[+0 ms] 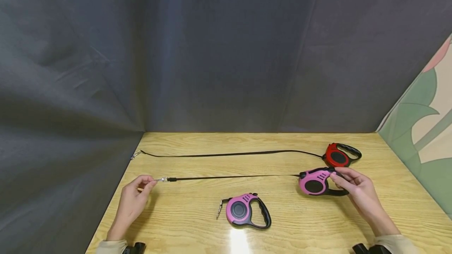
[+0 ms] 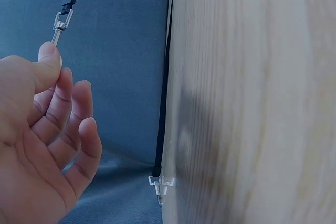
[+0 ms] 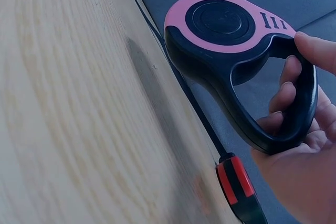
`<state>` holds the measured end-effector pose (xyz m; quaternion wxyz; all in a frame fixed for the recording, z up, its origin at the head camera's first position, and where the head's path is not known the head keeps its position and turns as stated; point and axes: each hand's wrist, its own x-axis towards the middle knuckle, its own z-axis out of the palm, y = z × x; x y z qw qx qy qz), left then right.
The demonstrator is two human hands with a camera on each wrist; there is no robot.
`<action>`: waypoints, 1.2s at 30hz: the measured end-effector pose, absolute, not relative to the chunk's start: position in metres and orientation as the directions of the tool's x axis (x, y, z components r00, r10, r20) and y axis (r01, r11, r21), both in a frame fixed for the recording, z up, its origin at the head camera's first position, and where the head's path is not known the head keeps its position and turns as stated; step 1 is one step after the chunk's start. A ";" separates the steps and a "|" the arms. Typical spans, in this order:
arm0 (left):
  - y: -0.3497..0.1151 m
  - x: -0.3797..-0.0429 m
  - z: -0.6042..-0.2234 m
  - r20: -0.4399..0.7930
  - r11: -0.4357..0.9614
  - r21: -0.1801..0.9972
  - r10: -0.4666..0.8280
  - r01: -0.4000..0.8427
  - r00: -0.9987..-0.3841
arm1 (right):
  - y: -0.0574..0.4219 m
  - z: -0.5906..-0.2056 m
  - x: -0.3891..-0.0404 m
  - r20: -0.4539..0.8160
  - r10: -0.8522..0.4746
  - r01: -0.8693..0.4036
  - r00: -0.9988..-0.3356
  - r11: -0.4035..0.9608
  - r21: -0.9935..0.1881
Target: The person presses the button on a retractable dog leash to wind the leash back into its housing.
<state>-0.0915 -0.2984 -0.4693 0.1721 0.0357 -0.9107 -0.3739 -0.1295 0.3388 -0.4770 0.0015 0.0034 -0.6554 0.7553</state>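
My right hand [image 1: 360, 189] grips the black handle of a pink retractable dog leash [image 1: 313, 182], its fingers passing through the loop in the right wrist view. Out of the casing runs a black strap [image 1: 226, 176], stretched nearly straight to the left above the table. At its far end is a silver snap hook [image 2: 56, 31], which my left hand [image 1: 133, 201] pinches between thumb and forefinger. The other left fingers are loosely bent. A second pink retractable leash [image 1: 238, 209] lies between the hands, nearer me, with its strap drawn in and its hook beside the casing.
Farther back on the wooden table [image 1: 183, 222] lies a red retractable leash [image 1: 337, 156]. Its strap [image 1: 219, 155] extends left to a metal hook [image 1: 135, 155] at the table's left edge. Grey cloth [image 1: 226, 58] hangs behind and at left; a patterned surface [image 1: 427, 128] borders the right.
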 end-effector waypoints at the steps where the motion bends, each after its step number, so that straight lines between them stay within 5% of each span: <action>1: -0.298 -0.092 -0.469 0.285 0.718 0.694 -0.194 0.062 -0.939 | 0.339 -0.477 -0.130 0.009 -0.005 -0.009 -1.000 -0.142 -0.990; 36: -0.291 -0.092 -0.465 0.242 0.718 0.696 -0.205 0.022 -0.948 | 0.326 -0.475 -0.128 0.091 -0.051 -0.080 -0.995 -0.186 -0.979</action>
